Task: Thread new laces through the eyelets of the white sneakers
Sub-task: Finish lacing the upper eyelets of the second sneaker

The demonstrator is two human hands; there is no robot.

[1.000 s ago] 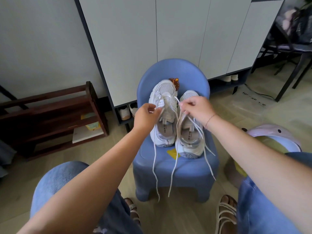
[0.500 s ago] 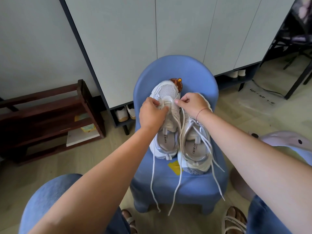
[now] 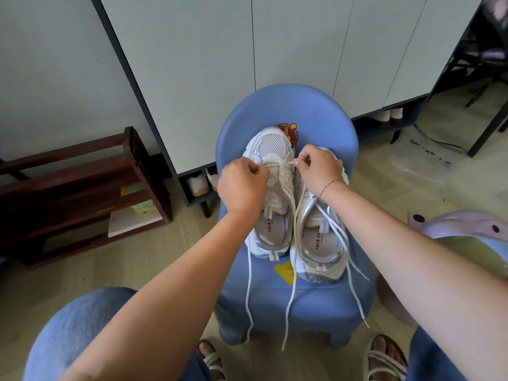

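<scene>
Lace tip (image 3: 290, 162) pinched by R hand (image 3: 319, 166); eyelet row (image 3: 278, 173) noted at 9 o'clock, sneaker (image 3: 272, 147) axis 12–6. L hand (image 3: 242, 185) curled on upper, nearer.

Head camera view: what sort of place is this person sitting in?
Likely a home entryway: a tall cabinet with shoes tucked in its open bottom, a wooden rack beside it, and white sneakers on a small blue chair.
</scene>
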